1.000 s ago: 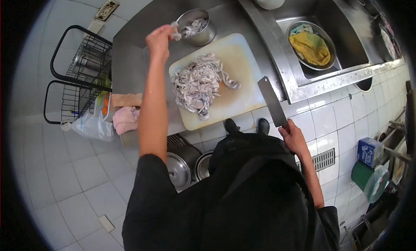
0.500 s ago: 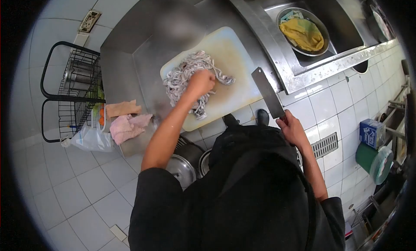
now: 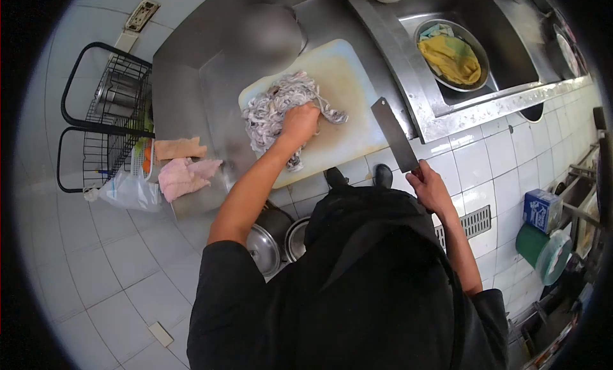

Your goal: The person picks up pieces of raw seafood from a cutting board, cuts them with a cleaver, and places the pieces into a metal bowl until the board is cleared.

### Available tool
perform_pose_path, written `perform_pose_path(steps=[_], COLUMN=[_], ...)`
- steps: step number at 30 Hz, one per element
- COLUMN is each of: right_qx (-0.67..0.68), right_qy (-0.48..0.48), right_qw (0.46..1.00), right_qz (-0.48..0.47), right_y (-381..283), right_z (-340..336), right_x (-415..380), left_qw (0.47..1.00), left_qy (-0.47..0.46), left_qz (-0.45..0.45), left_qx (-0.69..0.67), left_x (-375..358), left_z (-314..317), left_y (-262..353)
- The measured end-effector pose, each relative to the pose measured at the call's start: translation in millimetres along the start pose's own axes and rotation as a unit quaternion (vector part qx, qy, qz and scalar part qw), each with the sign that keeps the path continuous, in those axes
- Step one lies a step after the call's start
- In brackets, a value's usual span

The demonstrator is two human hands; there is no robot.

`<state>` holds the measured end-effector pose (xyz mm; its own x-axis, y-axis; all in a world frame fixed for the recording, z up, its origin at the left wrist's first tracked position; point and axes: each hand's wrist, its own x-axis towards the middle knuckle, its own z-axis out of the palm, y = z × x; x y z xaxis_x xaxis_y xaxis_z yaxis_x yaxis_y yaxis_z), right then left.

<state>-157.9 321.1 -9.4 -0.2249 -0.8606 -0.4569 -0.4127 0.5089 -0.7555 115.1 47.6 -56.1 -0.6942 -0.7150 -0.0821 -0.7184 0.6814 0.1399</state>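
Currently, pile of limp grey-white strands [image 3: 266,119] in upper middle of frame, heaped on left part of pale cutting board [image 3: 357,95], board on steel worktop [image 3: 220,92]. Left hand [image 3: 300,123] on pile, fingertips hidden; cannot tell whether closed on strands. Right hand [image 3: 430,186], right of centre, wrapped round handle of cleaver [image 3: 394,137], blade pointing upper left. Yellow cloth [image 3: 450,60] in round basin [image 3: 479,51], upper right.
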Motion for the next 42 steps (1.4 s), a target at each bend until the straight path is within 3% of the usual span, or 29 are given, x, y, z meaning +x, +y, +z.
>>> perform_pose_path(steps=[9, 10, 13, 16, 19, 22, 25, 31, 34, 37, 40, 42], right_qx=[0.016, 0.012, 0.004, 0.01, 0.015, 0.017, 0.018, 0.002, 0.009, 0.014, 0.017, 0.02], right_qy=[-0.007, -0.005, -0.002, -0.004, -0.005, -0.007, -0.009, -0.008, -0.009, -0.007, -0.011, -0.01], right_qw=[1.0, 1.0, 1.0, 1.0, 1.0, 1.0, 0.999, 1.0, 1.0, 1.0, 1.0, 1.0], right_qz=[0.016, 0.016, 0.014, 0.012, 0.018, 0.025, 0.026, 0.019, 0.016, 0.018, 0.018, 0.016], right_y=[5, 4, 1, 2, 2, 2, -2, 0, 1, 1, 0, 4], right_z=[2, 2, 1, 2, 3, 4, 4, 5, 6, 6, 6, 8], right_x=[0, -1, -1, 0, -1, -2, -3, -4, -3, -4, -4, -2], left_qw=[0.961, 0.959, 0.991, 0.999, 0.994, 0.995, 1.0, 0.976, 0.962, 0.993, 0.999, 0.997], left_qy=[0.045, 0.029, 0.011, -0.035, -0.01, 0.013, -0.012, 0.004, 0.032, 0.026, -0.015, -0.005], left_qz=[-0.102, -0.131, -0.009, 0.022, 0.025, 0.026, -0.012, -0.122, -0.135, 0.001, 0.034, 0.009], left_qx=[-0.252, -0.248, -0.136, -0.005, 0.103, 0.092, 0.014, -0.182, -0.234, -0.117, 0.007, 0.071], left_x=[25, 26, 23, 1, -4, 1, 7, 20, 25, 24, 3, 0], left_z=[-40, -50, -41, -30, -6, 3, -8, -34, -52, -50, -34, -10], left_y=[-23, -20, -30, -5, 4, -1, -5, -22, -24, -29, -1, 6])
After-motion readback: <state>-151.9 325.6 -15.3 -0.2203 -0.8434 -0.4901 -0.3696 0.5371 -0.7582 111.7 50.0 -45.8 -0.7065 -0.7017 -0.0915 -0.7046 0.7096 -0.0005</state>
